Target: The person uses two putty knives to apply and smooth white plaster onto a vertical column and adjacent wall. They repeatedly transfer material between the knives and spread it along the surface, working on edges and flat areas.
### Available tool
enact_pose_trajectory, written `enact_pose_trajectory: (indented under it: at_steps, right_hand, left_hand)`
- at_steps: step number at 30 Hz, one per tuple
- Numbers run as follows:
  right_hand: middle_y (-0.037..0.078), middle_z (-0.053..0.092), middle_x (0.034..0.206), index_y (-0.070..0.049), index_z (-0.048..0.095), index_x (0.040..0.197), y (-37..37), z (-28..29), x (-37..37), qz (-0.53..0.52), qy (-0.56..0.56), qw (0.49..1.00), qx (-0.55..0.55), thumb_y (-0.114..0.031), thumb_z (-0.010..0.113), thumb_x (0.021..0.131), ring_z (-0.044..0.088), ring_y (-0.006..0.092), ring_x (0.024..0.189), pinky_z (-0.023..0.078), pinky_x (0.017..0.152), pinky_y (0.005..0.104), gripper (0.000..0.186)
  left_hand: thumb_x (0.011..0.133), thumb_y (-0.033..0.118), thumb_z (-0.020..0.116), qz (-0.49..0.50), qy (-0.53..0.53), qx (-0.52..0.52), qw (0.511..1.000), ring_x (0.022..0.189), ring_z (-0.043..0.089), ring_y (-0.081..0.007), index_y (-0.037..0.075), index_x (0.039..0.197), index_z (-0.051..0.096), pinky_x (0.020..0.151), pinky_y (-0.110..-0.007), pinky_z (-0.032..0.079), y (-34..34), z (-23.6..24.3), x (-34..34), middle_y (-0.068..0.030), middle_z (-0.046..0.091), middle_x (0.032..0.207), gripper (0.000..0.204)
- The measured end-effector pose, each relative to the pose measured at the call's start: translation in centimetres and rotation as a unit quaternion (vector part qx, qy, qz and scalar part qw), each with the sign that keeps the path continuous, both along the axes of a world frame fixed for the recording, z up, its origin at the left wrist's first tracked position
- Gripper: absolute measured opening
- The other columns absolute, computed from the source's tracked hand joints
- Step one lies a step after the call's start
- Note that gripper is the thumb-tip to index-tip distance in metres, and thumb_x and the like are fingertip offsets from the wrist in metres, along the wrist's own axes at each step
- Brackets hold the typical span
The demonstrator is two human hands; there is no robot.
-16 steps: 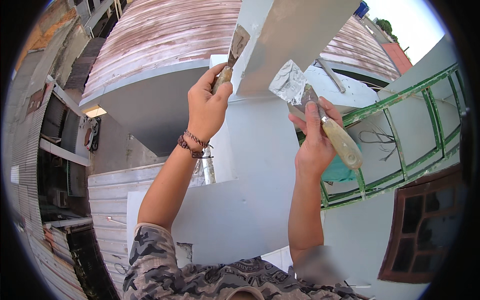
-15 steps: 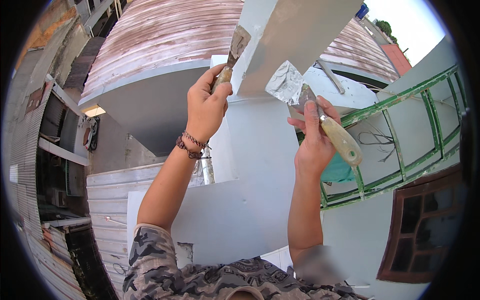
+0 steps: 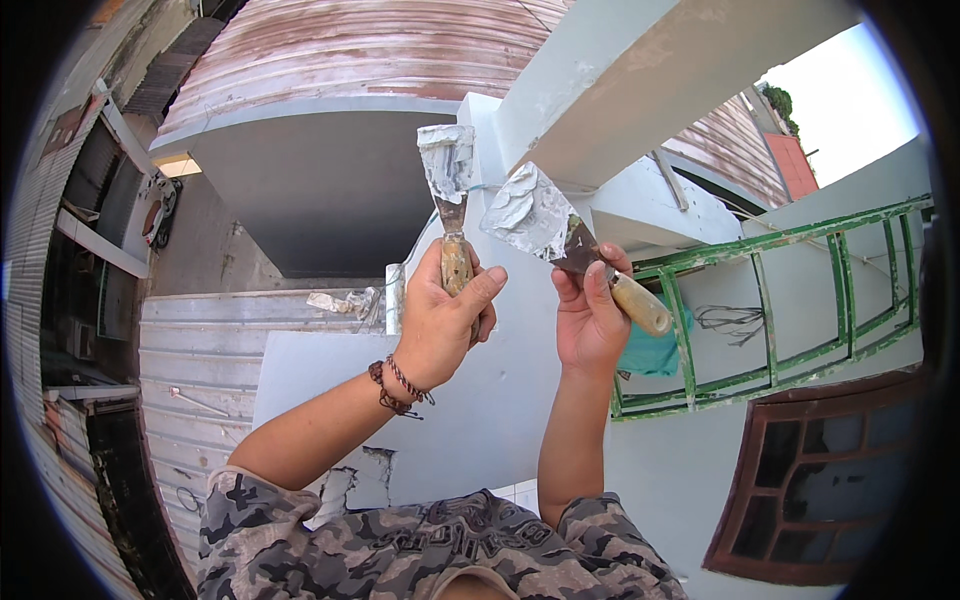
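Observation:
My left hand (image 3: 443, 325) is wrapped round the worn handle of a narrow putty knife (image 3: 454, 215), its blade upright and coated with white putty. In my right hand (image 3: 592, 322) is a wider putty knife (image 3: 574, 246), held near the base of the blade with fingers and thumb; its light handle sticks out to the lower right. A thick load of white putty (image 3: 525, 212) covers that blade, which tilts up and to the left. The two blades are close together, with a small gap between them. Behind them is a pale grey beam (image 3: 610, 90).
A green ladder (image 3: 770, 318) lies along the right, with a teal cloth (image 3: 652, 348) beside it. Below is a brown-framed window (image 3: 825, 470). Corrugated roofing (image 3: 370, 50) spans the far side. The pale wall surface (image 3: 490, 400) under my arms has a cracked patch (image 3: 338, 490).
My left hand has come down and nearer to me, away from the beam, and its blade now shows putty. My right hand has shifted left and down, bringing the two knives closer together.

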State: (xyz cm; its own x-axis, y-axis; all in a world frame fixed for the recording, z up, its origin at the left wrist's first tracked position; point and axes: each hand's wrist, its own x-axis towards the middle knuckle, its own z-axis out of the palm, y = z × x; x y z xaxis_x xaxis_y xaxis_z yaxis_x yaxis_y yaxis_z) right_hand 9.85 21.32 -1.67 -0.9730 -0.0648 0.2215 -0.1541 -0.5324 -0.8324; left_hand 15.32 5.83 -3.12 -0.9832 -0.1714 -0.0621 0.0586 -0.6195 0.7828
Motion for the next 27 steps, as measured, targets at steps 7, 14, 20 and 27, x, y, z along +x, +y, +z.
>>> enact_pose_trajectory:
  at_steps: [7,14,20,27]
  right_hand:
    - [0.010,0.060,0.107,-0.005,0.051,0.120,3.9,2.0,3.3,-0.099,0.160,0.973,0.132,-0.003,0.064,0.088,0.064,0.0225,0.092,0.061,0.070,0.0381,0.034]
    - [0.014,0.061,0.107,-0.006,0.054,0.118,8.6,3.7,7.0,-0.094,0.191,0.975,0.064,0.003,0.061,0.087,0.065,0.0251,0.094,0.061,0.070,0.0367,0.033]
    - [0.019,0.060,0.109,-0.005,0.052,0.117,12.3,4.3,11.6,-0.208,0.262,0.940,0.069,0.006,0.062,0.084,0.066,0.0284,0.090,0.061,0.075,0.0414,0.036]
    - [0.028,0.059,0.104,-0.006,0.052,0.109,20.0,5.9,20.7,-0.296,0.380,0.856,0.188,0.006,0.067,0.081,0.068,0.0327,0.085,0.061,0.072,0.0429,0.034]
  left_hand:
    - [0.091,0.017,0.064,-0.120,-0.023,-0.060,0.991,0.040,0.043,-0.0052,0.003,0.098,0.047,0.035,-0.021,0.033,-2.4,0.4,5.4,0.0017,0.049,0.065,0.023]
    - [0.092,0.016,0.062,-0.216,-0.018,-0.115,0.969,0.043,0.044,-0.0033,0.003,0.099,0.053,0.037,-0.019,0.035,-1.8,1.8,10.3,0.0030,0.050,0.060,0.018]
    - [0.088,0.016,0.065,-0.280,-0.010,-0.193,0.940,0.044,0.049,-0.0040,0.002,0.095,0.058,0.035,-0.019,0.038,2.3,4.5,13.1,0.0011,0.055,0.064,0.018]
    - [0.082,0.013,0.071,-0.348,0.041,-0.230,0.908,0.049,0.051,-0.0034,0.001,0.090,0.064,0.042,-0.018,0.039,8.4,7.5,15.9,0.0011,0.059,0.069,0.016]
